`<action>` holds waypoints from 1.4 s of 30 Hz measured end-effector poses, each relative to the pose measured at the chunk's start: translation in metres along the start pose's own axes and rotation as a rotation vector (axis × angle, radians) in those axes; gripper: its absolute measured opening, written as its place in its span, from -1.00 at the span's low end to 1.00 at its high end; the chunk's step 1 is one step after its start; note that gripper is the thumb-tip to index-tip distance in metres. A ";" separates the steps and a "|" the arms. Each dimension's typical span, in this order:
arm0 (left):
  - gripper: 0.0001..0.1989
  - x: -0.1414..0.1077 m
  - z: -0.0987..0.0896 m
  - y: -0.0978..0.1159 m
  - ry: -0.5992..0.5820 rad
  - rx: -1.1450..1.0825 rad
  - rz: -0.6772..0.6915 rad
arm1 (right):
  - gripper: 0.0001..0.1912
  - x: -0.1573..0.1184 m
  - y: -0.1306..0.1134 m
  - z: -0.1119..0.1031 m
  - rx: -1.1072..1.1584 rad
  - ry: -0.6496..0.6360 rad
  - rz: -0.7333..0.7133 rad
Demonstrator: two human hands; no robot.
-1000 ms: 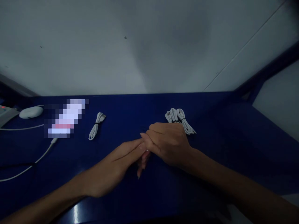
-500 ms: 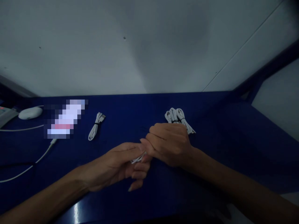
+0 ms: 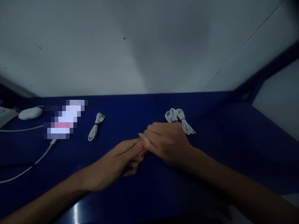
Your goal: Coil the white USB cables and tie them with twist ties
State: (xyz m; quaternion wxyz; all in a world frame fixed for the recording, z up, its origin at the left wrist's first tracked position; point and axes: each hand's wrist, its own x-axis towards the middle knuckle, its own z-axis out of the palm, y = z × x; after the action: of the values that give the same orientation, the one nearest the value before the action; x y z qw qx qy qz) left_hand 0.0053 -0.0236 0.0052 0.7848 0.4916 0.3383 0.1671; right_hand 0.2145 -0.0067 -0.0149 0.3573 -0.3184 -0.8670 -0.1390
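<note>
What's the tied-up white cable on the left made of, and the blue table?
The tied-up white cable looks like smooth, bendy plastic or rubber, because it's folded into loops. The blue table looks glossy, since light shines off it; it could be painted metal or plastic.

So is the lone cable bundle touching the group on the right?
No, the lone cable bundle lies apart, with blue table between it and the group.

Near the back left corner of the tabletop [image 3: 130, 115] lies a case [image 3: 30, 113], with a device [image 3: 67, 116] to its right. A cord [image 3: 44, 156] runs leftward from the device's front end. Right of the device lies one cable [image 3: 93, 130]; well apart, farther right, sits a cable cluster [image 3: 185, 124].
</note>
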 end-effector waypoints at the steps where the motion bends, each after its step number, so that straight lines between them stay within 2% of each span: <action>1: -0.57 0.000 0.000 0.000 0.015 -0.003 -0.012 | -0.48 0.000 0.000 0.000 -0.001 -0.006 0.013; 13: -0.62 -0.003 -0.003 0.008 -0.064 -0.015 -0.024 | -0.44 0.005 -0.001 -0.005 -0.038 0.024 -0.006; 20: -0.56 -0.001 0.002 0.006 0.000 -0.017 -0.053 | -0.44 0.002 0.001 -0.003 0.002 0.011 0.003; 22: -0.55 0.000 0.001 0.004 0.028 -0.009 -0.029 | -0.46 0.002 0.001 -0.004 0.060 -0.022 0.097; 27: -0.57 0.006 -0.009 0.002 0.205 -0.021 0.105 | -0.65 0.004 0.003 -0.009 0.243 0.006 0.555; 29: -0.56 0.008 -0.015 0.002 0.299 -0.026 0.168 | -0.78 0.002 0.003 -0.008 0.256 -0.033 0.618; 33: -0.58 0.012 -0.022 0.001 0.421 -0.026 0.242 | -0.94 -0.003 0.002 -0.002 0.271 -0.218 0.560; 36: -0.58 0.013 -0.022 0.000 0.428 -0.018 0.248 | -0.94 -0.007 0.000 0.002 0.277 -0.350 0.541; 42: -0.53 0.011 -0.018 0.000 0.397 0.012 0.223 | -0.98 -0.007 -0.001 0.007 0.223 -0.460 0.549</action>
State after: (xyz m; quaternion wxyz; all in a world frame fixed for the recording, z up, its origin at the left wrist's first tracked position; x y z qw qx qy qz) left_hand 0.0010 -0.0048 -0.0040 0.6766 0.4880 0.4307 0.3442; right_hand 0.2143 -0.0072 -0.0252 0.2094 -0.5212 -0.8167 0.1323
